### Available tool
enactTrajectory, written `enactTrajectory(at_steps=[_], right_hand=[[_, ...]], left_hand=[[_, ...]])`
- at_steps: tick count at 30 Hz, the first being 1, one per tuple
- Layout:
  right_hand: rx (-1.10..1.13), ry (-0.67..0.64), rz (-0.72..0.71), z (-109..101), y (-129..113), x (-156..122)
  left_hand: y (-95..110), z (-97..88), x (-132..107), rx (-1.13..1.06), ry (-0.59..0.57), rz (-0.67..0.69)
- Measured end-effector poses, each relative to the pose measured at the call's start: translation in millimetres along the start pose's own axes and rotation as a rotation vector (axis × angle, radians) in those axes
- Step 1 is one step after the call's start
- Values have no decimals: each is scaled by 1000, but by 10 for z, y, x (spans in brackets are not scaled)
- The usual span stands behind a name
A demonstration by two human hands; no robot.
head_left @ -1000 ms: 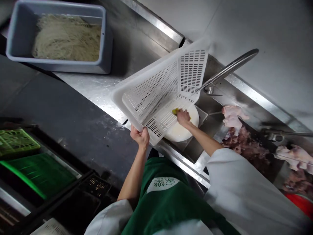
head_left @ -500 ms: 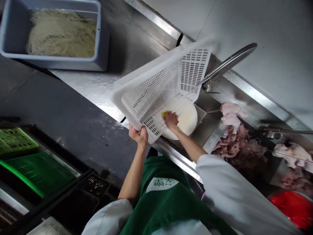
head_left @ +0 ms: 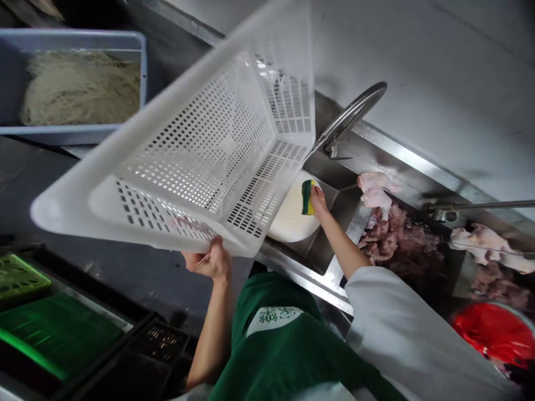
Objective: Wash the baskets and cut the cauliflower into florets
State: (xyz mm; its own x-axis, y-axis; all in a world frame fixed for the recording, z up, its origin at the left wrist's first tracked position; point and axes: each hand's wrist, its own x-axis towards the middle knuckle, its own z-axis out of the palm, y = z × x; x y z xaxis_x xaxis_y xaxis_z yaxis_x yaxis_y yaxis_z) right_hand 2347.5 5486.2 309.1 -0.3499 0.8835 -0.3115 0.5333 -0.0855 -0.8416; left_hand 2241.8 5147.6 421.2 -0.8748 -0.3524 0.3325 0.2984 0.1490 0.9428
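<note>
A large white perforated plastic basket (head_left: 228, 145) is tilted up over the edge of the sink, its open side facing me. My left hand (head_left: 210, 260) grips its near lower side, some fingers behind the plastic. In my right hand (head_left: 319, 201) is a green and yellow sponge (head_left: 308, 196), held just outside the basket. Beneath the sponge a round white board or block (head_left: 288, 223) sits in the sink basin (head_left: 324, 250). A curved metal faucet (head_left: 355, 114) stands behind, and a thin stream of water runs from it toward the basket.
Raw poultry (head_left: 378, 192) and meat pieces (head_left: 401, 245) fill the basin to the right, near a red bowl or bag (head_left: 493, 334). A grey-blue tub (head_left: 144, 72) of noodle-like strands (head_left: 83, 89) stands at the upper left. Green crates (head_left: 50, 328) lie lower left.
My left hand has raised and tilted the basket up and to the left, nearer to me. My right hand has come out of the basket with the sponge, toward the right.
</note>
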Motion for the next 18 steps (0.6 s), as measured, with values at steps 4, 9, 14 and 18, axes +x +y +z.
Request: enactTrajectory(at_steps=[4, 9, 14, 18], right_hand=[[543, -270, 94, 581, -280, 19], [589, -411, -152, 959, -743, 469], [362, -435, -241, 729, -971, 988], [217, -461, -318, 312, -1131, 1258]], left_hand=[[160, 621, -456, -67, 97, -190], [69, 441, -563, -71, -378, -23], [-101, -219, 415, -154, -313, 72], [-150, 140, 898, -123, -775, -139]])
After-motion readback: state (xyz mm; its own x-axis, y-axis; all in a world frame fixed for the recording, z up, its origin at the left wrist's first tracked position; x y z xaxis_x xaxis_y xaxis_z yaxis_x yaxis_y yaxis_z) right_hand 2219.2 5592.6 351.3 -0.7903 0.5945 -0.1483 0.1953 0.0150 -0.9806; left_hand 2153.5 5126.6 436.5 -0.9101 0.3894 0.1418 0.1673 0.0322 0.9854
